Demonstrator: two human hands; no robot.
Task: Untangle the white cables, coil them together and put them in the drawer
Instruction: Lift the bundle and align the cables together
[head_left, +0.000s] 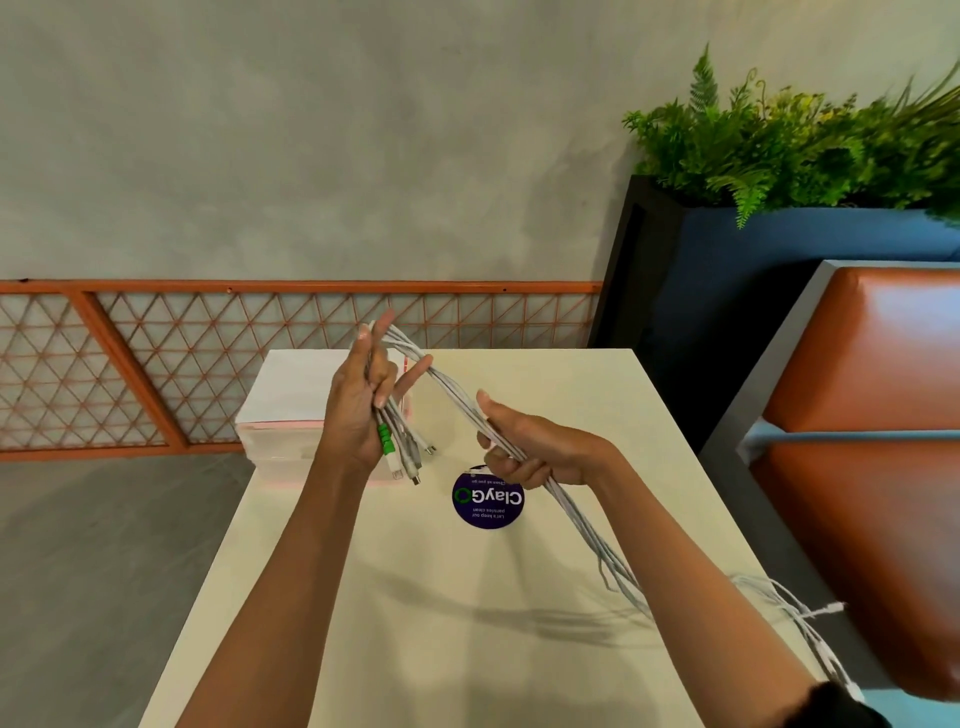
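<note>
White cables (457, 396): one bundle, held in the air over the table (415, 597), centre of frame. Both hands are on it.

Left hand (358, 410) holds the plug ends. Its lower fingers are curled round the strands and two fingers stick up, with the bundle looped over them. Plugs hang just below the palm, one with a green boot (384, 434).

Right hand (530, 454) is fisted round the bundle further along, thumb up.

Key relation: the long axis runs diagonally from the loop at upper centre, down through the right fist, to the loose tails (779, 597) at lower right. The tails trail past the table edge beside the right forearm. All the slack is on the right side, so I'd expect the right hand to feed and the left to act as the coiling post. The strands look roughly parallel between the hands. I can't tell whether the tails are fully untangled, and snagging there is the risk.

Materials: thin, round, limp PVC-type leads in white to pale grey, with moulded plugs. The table is matte cream laminate with a round purple sticker (488, 501).

A white box (291, 400) with pinkish edges sits at the table's far left corner, just behind the left hand. It's likely the drawer unit, but I can't confirm that or see whether it's open.

An orange padded seat (857, 364) is at right, a fern planter (779, 145) at upper right, and an orange lattice (208, 338) at left.
</note>
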